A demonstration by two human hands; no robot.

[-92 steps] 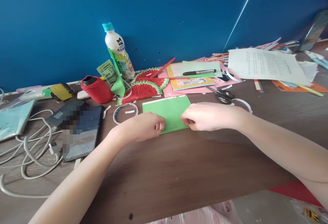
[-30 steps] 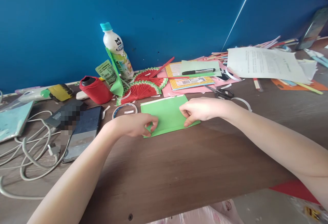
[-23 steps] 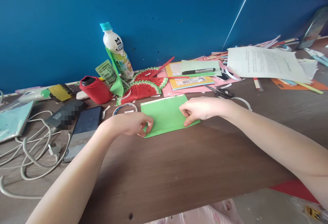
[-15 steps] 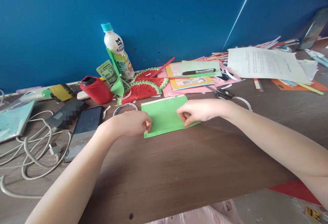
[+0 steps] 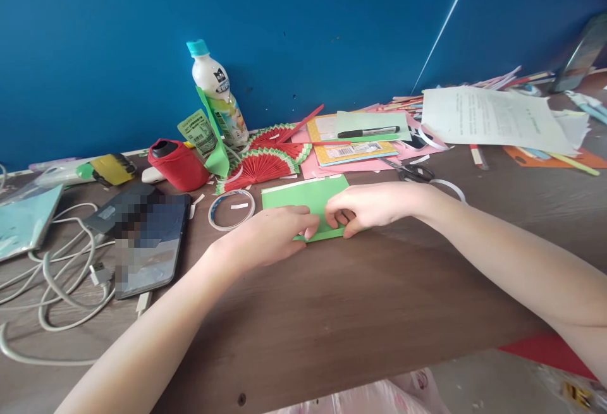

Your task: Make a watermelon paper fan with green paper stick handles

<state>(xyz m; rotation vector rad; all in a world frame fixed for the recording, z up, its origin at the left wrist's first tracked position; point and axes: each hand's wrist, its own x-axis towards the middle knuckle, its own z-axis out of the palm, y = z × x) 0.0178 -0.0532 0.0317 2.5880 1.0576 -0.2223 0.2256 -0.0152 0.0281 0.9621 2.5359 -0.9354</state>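
A sheet of green paper (image 5: 290, 195) with a fold along its near edge lies flat on the brown table. My left hand (image 5: 277, 232) covers its near left part, fingers curled and pinching at the near edge. At the right end of that same edge, my right hand (image 5: 363, 207) also has bent fingers, with thumb and fingertips closed on the paper. Part of the fold is hidden under my hands. Just left of the sheet lies a roll of tape (image 5: 212, 217). Red folded-paper fans with green rims (image 5: 258, 167) rest behind it.
A bottle (image 5: 211, 76) stands against the blue wall, near a red-wrapped object (image 5: 177, 166). Scissors (image 5: 417, 174), a black marker (image 5: 368, 132) and printed sheets (image 5: 493, 120) lie to the right. A phone (image 5: 159, 237) and white cables (image 5: 47, 268) are at left.
My left hand has slid right along the near edge of the green paper, toward my right hand, uncovering the tape roll. My right hand has stayed nearly in place.
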